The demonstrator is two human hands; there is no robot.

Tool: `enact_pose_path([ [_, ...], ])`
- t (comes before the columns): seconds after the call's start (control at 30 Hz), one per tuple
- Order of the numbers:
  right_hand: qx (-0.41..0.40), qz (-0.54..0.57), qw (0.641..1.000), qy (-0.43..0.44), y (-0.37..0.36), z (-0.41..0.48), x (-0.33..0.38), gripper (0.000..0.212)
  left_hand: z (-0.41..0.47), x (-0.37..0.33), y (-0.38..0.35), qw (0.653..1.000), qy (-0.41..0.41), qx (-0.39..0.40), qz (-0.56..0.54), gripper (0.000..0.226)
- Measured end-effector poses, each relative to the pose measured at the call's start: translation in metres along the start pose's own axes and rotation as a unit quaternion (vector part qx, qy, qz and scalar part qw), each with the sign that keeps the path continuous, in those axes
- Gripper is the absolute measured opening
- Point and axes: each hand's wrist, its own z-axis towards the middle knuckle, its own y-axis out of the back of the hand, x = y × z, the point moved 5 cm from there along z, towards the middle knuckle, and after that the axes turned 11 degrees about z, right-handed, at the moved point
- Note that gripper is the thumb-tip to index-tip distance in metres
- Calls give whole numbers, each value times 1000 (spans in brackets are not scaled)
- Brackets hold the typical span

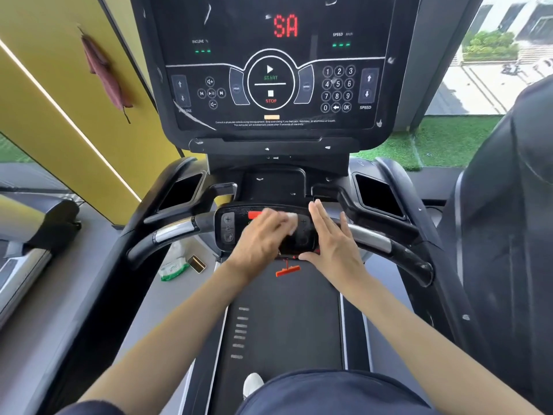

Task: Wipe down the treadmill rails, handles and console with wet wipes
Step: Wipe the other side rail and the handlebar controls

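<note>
Pressing wet wipe (291, 219) on handlebar control panel (228, 230), left hand (260, 241) fingers curled around it; right hand (335, 244) flat, fingers straight, at panel's right side.

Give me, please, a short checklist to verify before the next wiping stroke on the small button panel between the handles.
1. Wipe in hand: ok. The left hand holds the wet wipe on the button panel.
2. Panel steadied: ok. The right hand lies open, fingers straight, at the panel's right edge.
3. Belt stopped: cannot tell from one picture; the console speed field shows only dashes.
4. Safety clip: ok, the red clip hangs free below the panel.
5. Spare wipes: ok, the wipes pack lies low at the left, beside the belt.
6. Console clean: not ok, white streaks show on it.
</note>
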Motion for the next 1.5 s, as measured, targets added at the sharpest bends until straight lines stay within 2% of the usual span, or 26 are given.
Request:
enact_pose_path([
  [0.03, 0, -1, 1000, -1, 0, 0, 0, 110, 1, 0, 2, 998, 50, -24, -10, 22],
  [0.07, -1, 1, 1000, -1, 1, 0, 1, 110, 0, -7, 1, 999, 46, -21, -14, 19],
  [0.17, 3, 13, 1000, 7, 2, 0, 1, 110, -12, -23, -12, 992, -124, 36, 12, 13],
  [0.2, 3, 12, 1000, 7, 3, 0, 2, 110, -10, -15, -8, 993, -114, 29, 12, 12],
  [0.3, -4, 10, 1000, 0, 3, 0, 2, 109, -2, 12, 4, 995, 79, -56, -2, 18],
  [0.33, -3, 11, 1000, -1, 2, 0, 2, 109, -1, 10, 6, 991, 115, -74, -8, 21],
  [0.37, -2, 13, 1000, 0, 3, 0, 2, 108, -1, 0, 5, 992, 101, -72, -7, 21],
  [0.47, -3, 22, 1000, 3, 4, 0, 1, 108, -10, -23, -5, 997, -79, 1, 9, 21],
  [0.5, -5, 21, 1000, 4, 5, 0, 1, 108, -9, -14, -3, 996, -90, 2, 19, 19],
  [0.53, -5, 21, 1000, 3, 5, 0, 1, 108, -10, -1, -2, 998, -62, -13, 30, 18],
  [0.6, -5, 25, 1000, 1, 4, -1, 3, 107, -13, 30, 5, 993, 67, -86, 43, 25],
  [0.67, -7, 32, 999, 0, 4, -1, 2, 107, -21, 44, 10, 965, 210, -156, 32, 28],
  [0.73, -5, 31, 999, 1, 3, -1, 1, 107, -17, 26, 8, 945, 268, -187, 5, 26],
  [0.77, -3, 34, 999, 0, 2, -1, 1, 107, -10, 10, 4, 953, 245, -176, -14, 24],
  [0.87, 1, 46, 999, -7, 2, -1, -1, 109, 2, -36, -14, 992, 70, -96, -38, 13],
  [0.97, 12, 49, 999, -9, 4, -1, -3, 121, -8, -27, -17, 999, -37, -34, -5, 15],
  [1.03, 19, 54, 998, -5, 7, -1, -3, 127, -21, 0, -5, 997, 16, -71, -1, 14],
  [1.07, 20, 55, 998, -3, 8, -1, -3, 127, -26, 15, 3, 991, 84, -104, -1, 18],
  [1.13, 18, 60, 998, -2, 9, 0, -2, 126, -31, 38, 10, 956, 258, -140, -10, 25],
  [1.17, 17, 64, 998, -4, 9, 0, -2, 125, -28, 38, 8, 937, 319, -144, -11, 28],
  [1.2, 17, 67, 998, -7, 8, -1, -2, 125, -23, 30, 7, 929, 340, -146, -10, 29],
  [1.27, 20, 73, 997, -12, 7, -1, -3, 125, -10, 1, -1, 948, 291, -130, -13, 24],
  [1.33, 26, 80, 996, -18, 7, -1, -4, 124, -5, -28, -14, 978, 193, -77, -30, 19],
  [1.37, 29, 83, 996, -18, 7, -1, -5, 123, -8, -38, -20, 987, 147, -45, -34, 25],
  [1.43, 28, 77, 997, -12, 7, -1, -4, 123, -22, -40, -24, 999, 46, -9, -20, 39],
  [1.5, 29, 64, 997, -9, 6, -1, -4, 126, -36, -19, -20, 1000, -4, -2, -3, 28],
])
